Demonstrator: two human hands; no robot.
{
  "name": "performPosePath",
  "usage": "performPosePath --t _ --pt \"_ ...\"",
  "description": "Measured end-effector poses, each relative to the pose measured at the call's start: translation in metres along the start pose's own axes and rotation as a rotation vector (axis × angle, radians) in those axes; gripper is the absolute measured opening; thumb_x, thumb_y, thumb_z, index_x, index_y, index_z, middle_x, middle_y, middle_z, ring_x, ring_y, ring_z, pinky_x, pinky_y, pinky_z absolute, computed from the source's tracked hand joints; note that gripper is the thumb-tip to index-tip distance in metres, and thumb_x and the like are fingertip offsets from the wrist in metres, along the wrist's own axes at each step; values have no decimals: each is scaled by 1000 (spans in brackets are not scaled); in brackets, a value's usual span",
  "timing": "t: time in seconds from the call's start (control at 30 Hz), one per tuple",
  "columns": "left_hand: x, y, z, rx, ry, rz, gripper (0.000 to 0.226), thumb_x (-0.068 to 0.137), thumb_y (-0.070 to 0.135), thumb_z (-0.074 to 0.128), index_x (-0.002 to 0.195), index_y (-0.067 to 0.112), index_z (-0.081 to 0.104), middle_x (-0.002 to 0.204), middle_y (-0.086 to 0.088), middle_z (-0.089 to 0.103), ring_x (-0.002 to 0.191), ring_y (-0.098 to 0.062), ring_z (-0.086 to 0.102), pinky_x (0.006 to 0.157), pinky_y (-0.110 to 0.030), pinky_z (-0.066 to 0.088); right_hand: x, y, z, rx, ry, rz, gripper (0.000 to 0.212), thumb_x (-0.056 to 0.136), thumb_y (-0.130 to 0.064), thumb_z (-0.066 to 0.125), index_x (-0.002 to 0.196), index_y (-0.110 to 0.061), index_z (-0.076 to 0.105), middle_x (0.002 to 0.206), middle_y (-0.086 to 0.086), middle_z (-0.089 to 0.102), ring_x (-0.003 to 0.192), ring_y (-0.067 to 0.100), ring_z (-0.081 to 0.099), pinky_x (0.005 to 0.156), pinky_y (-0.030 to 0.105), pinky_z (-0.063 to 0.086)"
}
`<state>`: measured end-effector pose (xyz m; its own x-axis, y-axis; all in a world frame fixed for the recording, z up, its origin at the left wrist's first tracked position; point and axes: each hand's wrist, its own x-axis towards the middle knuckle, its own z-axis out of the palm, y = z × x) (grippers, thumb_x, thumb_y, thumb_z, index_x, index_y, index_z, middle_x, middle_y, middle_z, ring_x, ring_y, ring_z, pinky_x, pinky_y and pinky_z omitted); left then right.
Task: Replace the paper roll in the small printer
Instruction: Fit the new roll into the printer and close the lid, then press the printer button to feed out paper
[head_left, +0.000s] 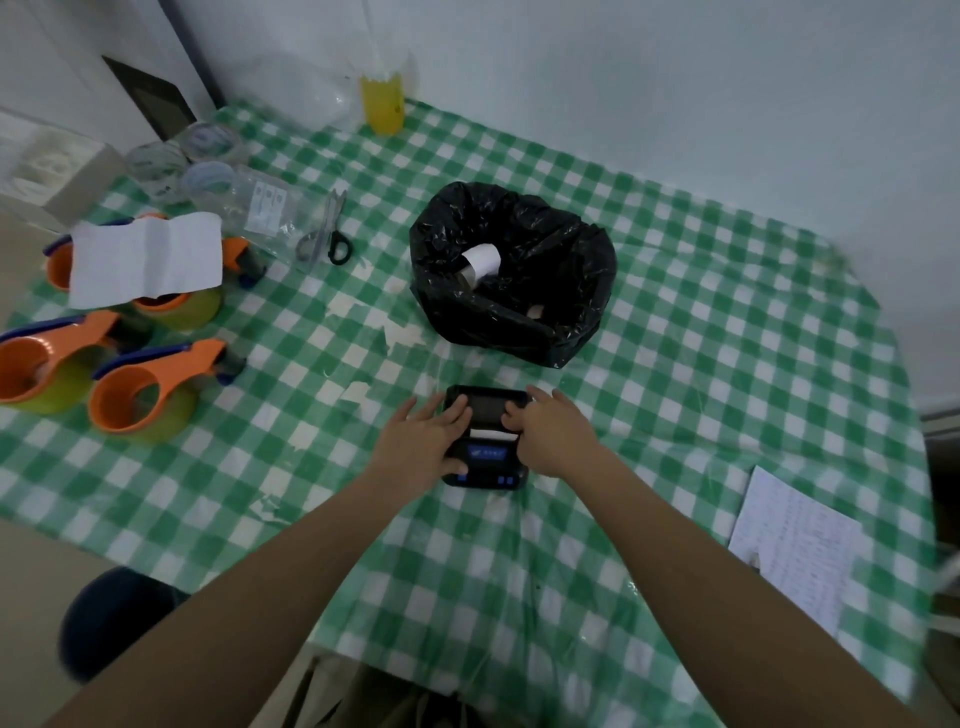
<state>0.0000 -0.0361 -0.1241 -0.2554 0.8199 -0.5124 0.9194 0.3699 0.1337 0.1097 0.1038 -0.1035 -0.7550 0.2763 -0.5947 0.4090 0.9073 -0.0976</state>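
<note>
Head view: both hands' fingers spread flat, pressing printer lid (paper strip showing).

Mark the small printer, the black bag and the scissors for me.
small printer (487, 452): head view, on its lit blue screen.
black bag (571, 249): head view, on the crumpled right inner wall.
scissors (339, 248): head view, on the black handle loop.
</note>
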Motion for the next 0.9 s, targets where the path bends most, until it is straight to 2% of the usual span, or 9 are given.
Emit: performPosePath --t 0.23,0.3,0.37,0.47,0.57,0.63,0.73,0.8,0.9 --pt "1 0 2 6 6 7 72 91 48 44 149 21 10 161 5 2 148 -20 4 121 -43 11 2 -1 -1 16 -56 48 48 92 -13 39 139 -21 40 150 0 37 141 23 24 120 46 10" --pt "0 -1 2 -80 10 21 72 91 44 48 149 21 12 160 6 2 148 -19 4 121 -42 14 0 -1 2 24 2 21 48 91 -13 39 139 -20 40 151 0 36 142 21 23 119 43 14" --pt "-1 -3 8 -373 43 26 73 90 32 56 148 19 15 160 5 4 148 -18 6 121 -38 19 -9 -2 17 270 176 22 46 92 -10 39 137 -18 43 152 1 35 142 18 24 117 35 20" --pt "-10 -1 28 -840 178 -2 80 84 9 65 147 14 16 159 -3 10 147 -20 16 118 -33 24 -31 -11 51 786 441 190 45 95 -9 43 138 -17 43 151 3 37 138 19 34 110 24 28" --pt "-19 8 43 -1162 233 -91 80 84 -4 60 147 12 13 157 -6 13 145 -24 18 111 -36 34 -41 -22 79 1083 468 307 44 96 -13 48 139 -17 41 144 8 47 129 23 47 107 34 41" --pt "-20 14 45 -1280 254 -121 78 85 -9 56 146 11 12 152 -5 25 141 -24 26 105 -34 39 -42 -26 84 1201 473 336 44 95 -14 51 138 -19 43 138 8 54 123 21 53 102 38 47" --pt "-18 17 49 -1273 281 -148 76 86 -6 56 146 13 14 151 -9 32 138 -21 32 108 -38 40 -40 -24 85 1232 507 369 39 96 -13 49 134 -19 49 135 7 57 118 16 56 98 29 47" --pt "-16 16 53 -1238 283 -167 77 86 -4 57 147 14 13 152 -10 33 136 -18 34 108 -37 41 -38 -21 89 1207 507 368 39 96 -10 47 133 -19 49 132 10 60 94 3 59 82 19 48" --pt "-14 15 55 -1169 283 -172 80 86 -1 58 147 15 9 152 -10 32 133 -15 35 100 -23 39 -38 -19 97 1127 482 347 47 95 -5 43 136 -28 43 122 8 66 61 -9 40 55 8 37"
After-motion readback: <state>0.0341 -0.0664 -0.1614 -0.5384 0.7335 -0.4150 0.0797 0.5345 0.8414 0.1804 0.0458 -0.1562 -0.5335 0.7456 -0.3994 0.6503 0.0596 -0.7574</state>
